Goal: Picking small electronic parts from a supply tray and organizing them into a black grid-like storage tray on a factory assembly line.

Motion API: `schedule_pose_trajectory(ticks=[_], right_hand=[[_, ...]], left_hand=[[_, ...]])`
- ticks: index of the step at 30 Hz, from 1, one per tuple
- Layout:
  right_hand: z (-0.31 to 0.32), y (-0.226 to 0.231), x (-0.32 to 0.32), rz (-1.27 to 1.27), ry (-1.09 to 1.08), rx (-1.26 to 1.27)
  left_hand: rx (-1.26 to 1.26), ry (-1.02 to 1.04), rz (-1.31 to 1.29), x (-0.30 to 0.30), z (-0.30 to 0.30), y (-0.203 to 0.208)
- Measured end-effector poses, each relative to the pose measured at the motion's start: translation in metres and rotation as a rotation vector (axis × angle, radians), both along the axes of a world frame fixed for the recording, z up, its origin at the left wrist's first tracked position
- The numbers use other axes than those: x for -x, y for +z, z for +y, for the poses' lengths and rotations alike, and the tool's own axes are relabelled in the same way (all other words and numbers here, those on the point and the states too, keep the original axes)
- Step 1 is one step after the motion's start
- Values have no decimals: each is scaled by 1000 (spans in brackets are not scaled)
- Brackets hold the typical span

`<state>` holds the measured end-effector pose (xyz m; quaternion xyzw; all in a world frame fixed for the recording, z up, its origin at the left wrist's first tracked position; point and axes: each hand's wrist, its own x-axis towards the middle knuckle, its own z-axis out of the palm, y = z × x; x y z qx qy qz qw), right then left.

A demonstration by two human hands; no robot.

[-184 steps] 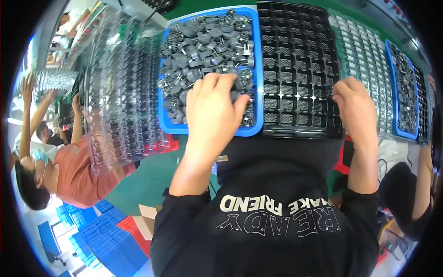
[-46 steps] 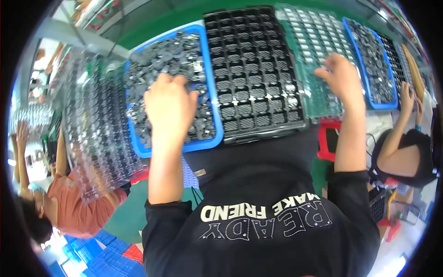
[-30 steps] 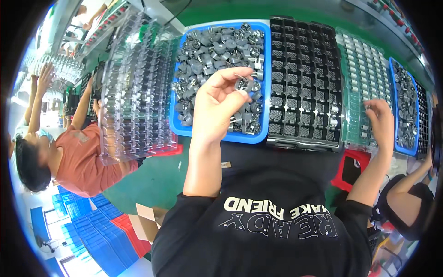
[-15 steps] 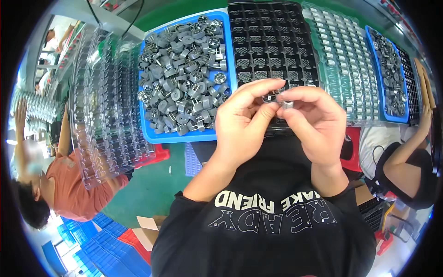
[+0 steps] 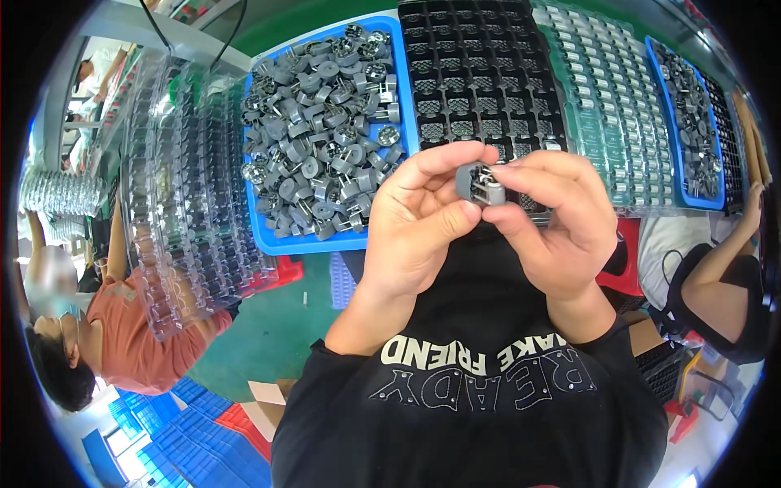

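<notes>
In front of my chest, my left hand (image 5: 411,224) pinches a round dark grey plastic part (image 5: 466,182) between thumb and fingers. Thin metal prongs stick out of it on the right. My right hand (image 5: 565,224) grips a small silver cylinder (image 5: 495,193) at those prongs, its thumb below and index finger above. Whether the cylinder is seated between the prongs I cannot tell. Just beyond my left hand lies a blue tray (image 5: 317,243) heaped with similar grey pronged parts. Past both hands is a black tray (image 5: 476,75) with rows of pockets.
Right of the black tray sits a clear tray (image 5: 614,110) with rows of silver cylinders, then another blue tray (image 5: 701,200) of grey parts. Clear pocketed trays (image 5: 183,195) stand at left, beside a person in an orange shirt (image 5: 134,337). Another person's arm (image 5: 720,268) reaches in at right.
The grey part has turned in my left hand, bringing its side and prongs into view. My hands have shifted slightly nearer, and the cylinder sits a little lower and further left.
</notes>
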<state>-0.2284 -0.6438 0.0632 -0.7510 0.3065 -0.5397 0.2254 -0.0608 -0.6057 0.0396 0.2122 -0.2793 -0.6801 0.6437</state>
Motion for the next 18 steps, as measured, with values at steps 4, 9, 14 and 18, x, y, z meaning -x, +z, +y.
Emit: schedule_pose_trajectory(ticks=[4, 9, 14, 18], right_hand=[[1, -4, 0, -5, 29, 2], [2, -7, -3, -77, 4, -5], [3, -6, -1, -35, 9, -11], [1, -5, 0, 2, 28, 7]], left_hand=[[76, 7, -87, -3, 0, 0], [76, 9, -163, -5, -1, 0], [84, 14, -204, -7, 1, 0], [99, 23, -240, -9, 1, 0]])
